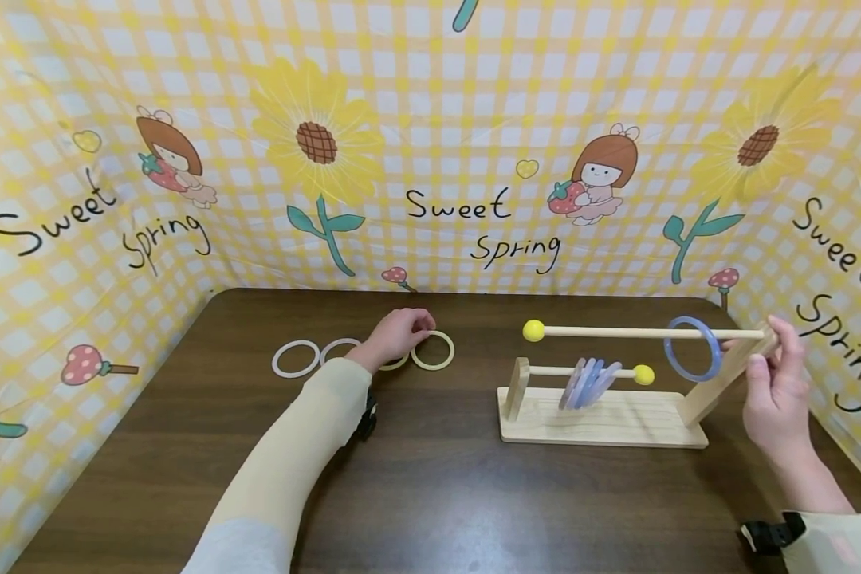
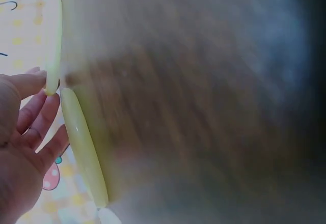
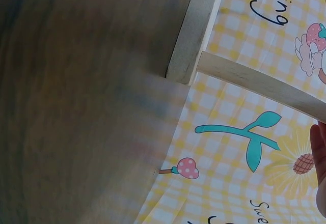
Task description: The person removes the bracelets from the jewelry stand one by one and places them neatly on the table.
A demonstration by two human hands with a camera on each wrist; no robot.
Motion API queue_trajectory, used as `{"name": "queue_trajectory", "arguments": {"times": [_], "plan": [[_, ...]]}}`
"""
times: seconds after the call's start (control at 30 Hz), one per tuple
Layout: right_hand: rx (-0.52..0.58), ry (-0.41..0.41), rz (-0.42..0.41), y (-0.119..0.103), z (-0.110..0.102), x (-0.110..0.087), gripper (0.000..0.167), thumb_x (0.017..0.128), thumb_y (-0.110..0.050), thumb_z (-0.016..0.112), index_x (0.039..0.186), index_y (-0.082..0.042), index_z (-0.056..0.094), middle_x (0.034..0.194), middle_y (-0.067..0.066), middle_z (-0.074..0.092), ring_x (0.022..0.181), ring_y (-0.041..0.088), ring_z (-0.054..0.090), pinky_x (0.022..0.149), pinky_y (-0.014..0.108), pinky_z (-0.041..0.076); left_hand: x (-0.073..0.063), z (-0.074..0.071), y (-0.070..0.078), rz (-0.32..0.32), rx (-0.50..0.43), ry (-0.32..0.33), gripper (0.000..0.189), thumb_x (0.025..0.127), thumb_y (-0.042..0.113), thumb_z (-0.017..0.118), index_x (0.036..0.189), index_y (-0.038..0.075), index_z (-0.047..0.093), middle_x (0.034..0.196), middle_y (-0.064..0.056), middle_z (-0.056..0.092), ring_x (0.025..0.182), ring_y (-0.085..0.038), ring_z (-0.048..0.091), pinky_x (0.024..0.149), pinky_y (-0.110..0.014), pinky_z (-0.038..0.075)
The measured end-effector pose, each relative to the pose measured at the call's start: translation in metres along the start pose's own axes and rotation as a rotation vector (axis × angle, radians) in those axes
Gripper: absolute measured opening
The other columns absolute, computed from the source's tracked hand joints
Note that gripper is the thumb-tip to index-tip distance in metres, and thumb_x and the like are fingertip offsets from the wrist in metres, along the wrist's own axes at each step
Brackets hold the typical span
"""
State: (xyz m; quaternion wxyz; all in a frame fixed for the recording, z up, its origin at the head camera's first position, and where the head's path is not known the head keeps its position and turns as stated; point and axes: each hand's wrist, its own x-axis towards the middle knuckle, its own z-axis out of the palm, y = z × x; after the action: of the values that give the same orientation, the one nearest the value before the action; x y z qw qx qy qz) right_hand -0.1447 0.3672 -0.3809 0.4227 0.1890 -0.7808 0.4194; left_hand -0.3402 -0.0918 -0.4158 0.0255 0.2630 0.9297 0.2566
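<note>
With thumb and fingertips my left hand (image 1: 393, 333) pinches the edge of a pale yellow ring (image 1: 434, 368) on the table's far side. In the left wrist view that ring (image 2: 54, 40) stands between thumb and fingers, and a second yellow ring (image 2: 84, 147) lies close to the other fingers. My right hand (image 1: 778, 399) grips the tall slanted post (image 1: 721, 379) of a wooden stand. A blue ring (image 1: 714, 359) hangs on the upper rod (image 1: 617, 332) near that post. Several bluish-purple rings (image 1: 587, 386) hang on the lower rod.
Left of my left hand lie a white ring (image 1: 296, 375) and another pale ring (image 1: 339, 341), partly hidden by the hand. The stand's flat base (image 1: 603, 430) rests on the brown table (image 1: 430, 494). Yellow checked cloth (image 1: 430, 143) encloses the back and sides.
</note>
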Motion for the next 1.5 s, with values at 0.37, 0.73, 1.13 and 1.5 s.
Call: {"name": "queue_trajectory", "arguments": {"times": [0.37, 0.73, 1.13, 1.5], "plan": [[-0.002, 0.003, 0.012, 0.001, 0.001, -0.001, 0.036, 0.099, 0.009, 0.033, 0.133, 0.013, 0.023, 0.107, -0.018, 0.061, 0.098, 0.000, 0.057, 0.080, 0.010, 0.041, 0.004, 0.006, -0.001, -0.005, 0.043, -0.019, 0.007, 0.093, 0.008, 0.066, 0.098, 0.012, 0.069, 0.087, 0.000, 0.063, 0.082, -0.017, 0.058, 0.077, -0.035, 0.047], [-0.021, 0.007, 0.004, 0.001, 0.000, -0.001, 0.036, 0.099, 0.009, 0.033, 0.134, 0.013, 0.023, 0.108, -0.019, 0.060, 0.099, -0.002, 0.056, 0.081, 0.010, 0.040, 0.002, 0.003, 0.005, -0.004, -0.012, 0.001, 0.009, 0.093, 0.007, 0.065, 0.101, 0.010, 0.069, 0.092, -0.001, 0.064, 0.088, -0.017, 0.059, 0.081, -0.036, 0.048], [-0.057, 0.001, -0.001, -0.002, 0.000, -0.001, 0.037, 0.100, 0.004, 0.032, 0.136, 0.011, 0.024, 0.109, -0.021, 0.058, 0.099, -0.003, 0.055, 0.081, 0.010, 0.039, -0.036, -0.003, 0.063, 0.096, -0.429, 0.295, 0.010, 0.093, 0.009, 0.067, 0.102, 0.005, 0.068, 0.090, -0.001, 0.068, 0.079, -0.016, 0.060, 0.072, -0.031, 0.051], [-0.062, 0.016, -0.004, -0.001, 0.000, -0.001, 0.037, 0.099, 0.006, 0.033, 0.135, 0.012, 0.025, 0.108, -0.021, 0.058, 0.098, -0.002, 0.055, 0.078, 0.010, 0.037, -0.077, -0.001, 0.127, 0.288, -0.624, 0.349, 0.008, 0.091, 0.008, 0.068, 0.099, 0.006, 0.068, 0.090, 0.000, 0.067, 0.079, -0.013, 0.060, 0.072, -0.032, 0.052]]}}
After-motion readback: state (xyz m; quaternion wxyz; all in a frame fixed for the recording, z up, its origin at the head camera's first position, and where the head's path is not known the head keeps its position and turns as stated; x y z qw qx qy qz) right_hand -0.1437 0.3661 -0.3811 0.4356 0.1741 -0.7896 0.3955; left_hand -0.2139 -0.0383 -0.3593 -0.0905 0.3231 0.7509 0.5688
